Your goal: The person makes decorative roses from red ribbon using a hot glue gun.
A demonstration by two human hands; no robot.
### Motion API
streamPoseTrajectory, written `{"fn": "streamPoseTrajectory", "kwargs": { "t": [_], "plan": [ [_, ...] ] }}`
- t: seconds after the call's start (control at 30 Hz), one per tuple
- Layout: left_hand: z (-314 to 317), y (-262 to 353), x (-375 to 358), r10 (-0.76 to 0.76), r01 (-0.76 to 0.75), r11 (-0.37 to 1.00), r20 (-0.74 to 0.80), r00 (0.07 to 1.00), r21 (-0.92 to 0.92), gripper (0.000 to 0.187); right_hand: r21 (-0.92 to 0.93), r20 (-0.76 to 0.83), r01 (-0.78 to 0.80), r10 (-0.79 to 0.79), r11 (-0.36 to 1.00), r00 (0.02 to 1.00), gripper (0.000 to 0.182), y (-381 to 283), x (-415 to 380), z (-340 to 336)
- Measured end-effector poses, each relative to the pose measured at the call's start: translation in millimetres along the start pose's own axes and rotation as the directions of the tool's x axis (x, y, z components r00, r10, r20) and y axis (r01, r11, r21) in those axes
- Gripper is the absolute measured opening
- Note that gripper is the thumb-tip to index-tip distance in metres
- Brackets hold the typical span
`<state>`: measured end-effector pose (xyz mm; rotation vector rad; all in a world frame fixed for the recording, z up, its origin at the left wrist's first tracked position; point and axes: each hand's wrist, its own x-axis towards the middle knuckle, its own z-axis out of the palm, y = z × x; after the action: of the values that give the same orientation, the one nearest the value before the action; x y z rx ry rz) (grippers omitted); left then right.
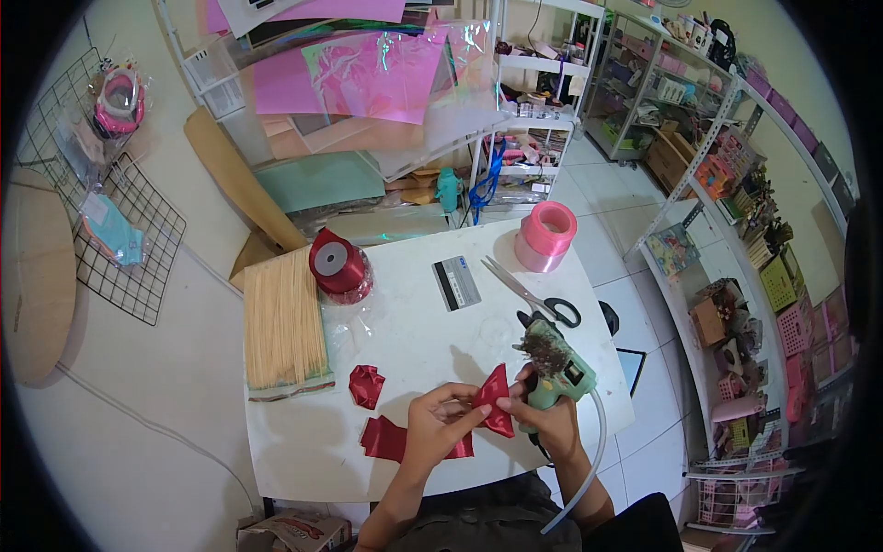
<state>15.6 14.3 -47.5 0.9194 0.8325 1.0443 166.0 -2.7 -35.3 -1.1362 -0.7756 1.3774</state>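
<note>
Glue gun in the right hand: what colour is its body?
Light green glue gun, seen in the head view.

White tiled floor [635, 276]; metal shelves [736, 166] packed along right wall; wire grid [129, 248] on cream left wall; white surface [414, 322] mid-room.

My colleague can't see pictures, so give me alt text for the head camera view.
Seen from above, the left hand pinches a folded red ribbon piece while the right hand grips a green glue gun beside it, over a white table. Scissors, a red ribbon spool, a pink ribbon roll and wooden sticks lie around.
</note>
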Motion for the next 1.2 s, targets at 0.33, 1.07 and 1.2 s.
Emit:
{"fn": "streamPoseTrajectory", "kwargs": {
  "t": [0.33,1.07,1.2],
  "plan": [
    [-15.5,5.4,5.4,0.097,-0.089,0.995,-0.241,0.966,0.044,0.017,-0.034,-0.001,0.118,-0.118,0.992,0.993,0.028,3.7,-4.4,-8.1],
    [-5.6,20.2,-2.0,0.339,-0.232,0.926,-0.386,0.858,0.298,0.017,-0.417,0.268,0.001,0.122,0.909,0.956,0.045,-0.2,-9.2,-0.4],
    [-5.3,21.1,-2.7,0.363,-0.250,0.916,-0.386,0.848,0.312,0.016,-0.383,0.265,0.088,0.019,0.919,0.964,0.045,6.1,-8.4,0.5]
  ]
}}
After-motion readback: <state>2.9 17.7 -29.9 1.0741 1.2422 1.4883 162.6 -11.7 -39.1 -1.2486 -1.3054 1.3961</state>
